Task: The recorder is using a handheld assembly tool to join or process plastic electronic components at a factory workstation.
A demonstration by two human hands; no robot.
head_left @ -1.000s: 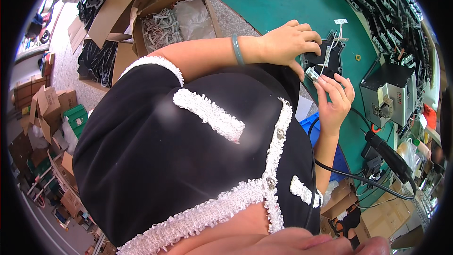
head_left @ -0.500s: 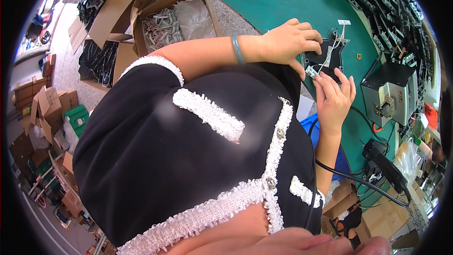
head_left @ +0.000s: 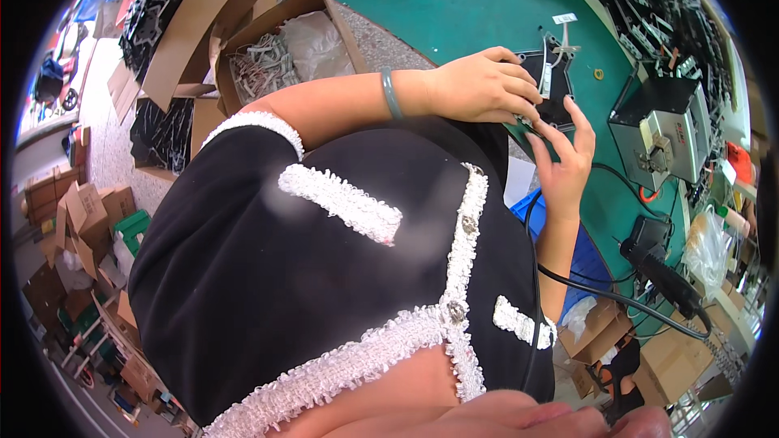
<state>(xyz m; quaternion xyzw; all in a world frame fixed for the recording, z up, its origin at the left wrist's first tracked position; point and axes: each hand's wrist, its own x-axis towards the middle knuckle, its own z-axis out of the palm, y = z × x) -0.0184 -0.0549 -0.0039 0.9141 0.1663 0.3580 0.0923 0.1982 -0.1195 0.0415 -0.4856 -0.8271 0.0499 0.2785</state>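
A flat black plate with an angular outline lies on the green bench just beyond my fingers. Over it runs a string of small white strips joined by pale wires; one strip crosses the plate and another sticks up past its far edge. My left hand, with a grey-green bangle at the wrist, curls its fingers down onto the near end strip, its thumb hidden. My right hand meets it there, thumb and a finger pinching around the strip while the index finger stretches over the plate. Fingers cover most of that strip.
A grey-and-black boxy device stands right of the plate, with a yellow ring nearby. Black parts heap along the far right. A black handheld tool trails a cable past my right arm. An open carton sits at left.
My left hand has come down and closed its fingers over the near strip. My right index finger has straightened. The whole view has shifted slightly.
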